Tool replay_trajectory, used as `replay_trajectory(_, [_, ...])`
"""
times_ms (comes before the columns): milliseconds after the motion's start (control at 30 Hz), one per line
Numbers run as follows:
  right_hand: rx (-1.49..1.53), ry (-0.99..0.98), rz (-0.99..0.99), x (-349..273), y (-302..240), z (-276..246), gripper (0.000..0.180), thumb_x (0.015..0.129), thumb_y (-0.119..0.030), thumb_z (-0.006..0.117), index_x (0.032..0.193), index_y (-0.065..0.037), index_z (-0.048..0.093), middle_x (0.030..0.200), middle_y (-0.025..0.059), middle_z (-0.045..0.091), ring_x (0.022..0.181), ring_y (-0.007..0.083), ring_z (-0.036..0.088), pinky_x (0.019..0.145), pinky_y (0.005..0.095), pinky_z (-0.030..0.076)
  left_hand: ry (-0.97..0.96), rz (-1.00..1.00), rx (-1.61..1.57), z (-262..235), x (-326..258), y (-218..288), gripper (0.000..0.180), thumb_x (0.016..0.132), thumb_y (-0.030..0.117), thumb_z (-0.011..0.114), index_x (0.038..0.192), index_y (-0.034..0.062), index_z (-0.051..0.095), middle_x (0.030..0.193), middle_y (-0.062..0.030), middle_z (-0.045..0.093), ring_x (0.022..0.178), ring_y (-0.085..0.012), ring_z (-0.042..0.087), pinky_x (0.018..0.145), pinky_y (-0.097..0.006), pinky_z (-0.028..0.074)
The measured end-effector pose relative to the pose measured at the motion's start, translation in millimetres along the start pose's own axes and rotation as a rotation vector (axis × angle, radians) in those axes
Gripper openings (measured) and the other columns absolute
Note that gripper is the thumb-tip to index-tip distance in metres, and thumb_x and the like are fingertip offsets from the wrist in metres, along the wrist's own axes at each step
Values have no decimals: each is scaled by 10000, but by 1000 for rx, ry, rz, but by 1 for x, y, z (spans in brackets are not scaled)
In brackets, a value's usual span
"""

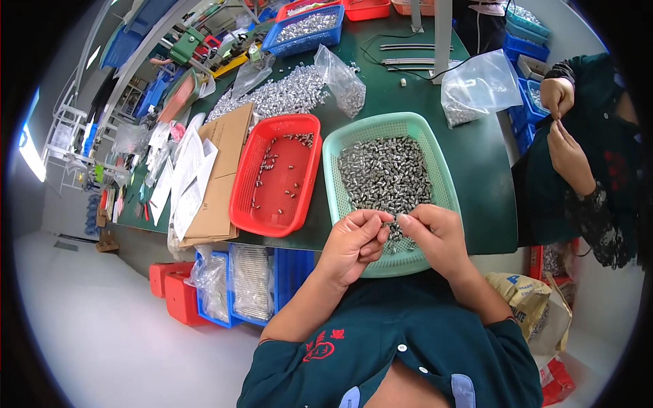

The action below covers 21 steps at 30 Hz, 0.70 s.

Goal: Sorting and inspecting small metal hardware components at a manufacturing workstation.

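Note:
Over the near end of a pale green basket, my left hand and my right hand come close together. Thumb and forefinger of each are pinched, and the fingertips almost meet. Whatever sits between them is too small to make out, perhaps a metal piece. Beneath them the basket holds a heap of small dark-grey metal parts. To the left stands a red basket, with a few similar metal parts scattered along its left side and far end.
Cardboard and papers lie left of the red basket. Farther back are a pile of shiny parts, a blue bin and a plastic bag. At the right, another person's hands work close to the table's edge.

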State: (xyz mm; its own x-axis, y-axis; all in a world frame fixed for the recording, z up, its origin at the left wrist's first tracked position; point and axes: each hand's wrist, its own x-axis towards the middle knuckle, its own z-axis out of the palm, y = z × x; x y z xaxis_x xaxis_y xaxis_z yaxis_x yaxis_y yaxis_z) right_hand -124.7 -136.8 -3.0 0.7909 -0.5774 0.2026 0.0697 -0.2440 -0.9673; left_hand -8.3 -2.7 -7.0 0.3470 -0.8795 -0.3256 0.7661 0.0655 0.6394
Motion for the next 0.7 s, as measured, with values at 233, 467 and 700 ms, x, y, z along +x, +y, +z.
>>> replay_trajectory(233, [-215, -47, -250, 3, -5, -4, 248, 807, -122, 653, 634, 18, 542, 529, 76, 457, 480, 170, 455, 454, 310, 351, 4, 47, 126, -2, -1, -1, 162, 906, 158, 559, 971, 13, 592, 712, -48, 570, 450, -29, 348, 412, -167, 270])
replay_trajectory(467, [188, -129, 114, -6, 8, 3, 224, 842, -141, 630, 682, 12, 596, 577, 31, 531, 527, 77, 467, 482, 272, 372, -11, 18, 238, 14, 0, 5, 341, 941, 305, 480, 1086, 2, 540, 734, -67, 589, 466, -46, 367, 423, -182, 279])
replay_trajectory(700, [-153, -14, -41, 3, -2, -13, 197, 802, -128, 652, 649, -34, 570, 546, 49, 483, 493, 131, 462, 474, 292, 365, 70, -19, -46, 2, 5, 9, 290, 938, 160, 402, 1165, -9, 467, 933, -131, 576, 782, -201, 566, 724, -335, 482])
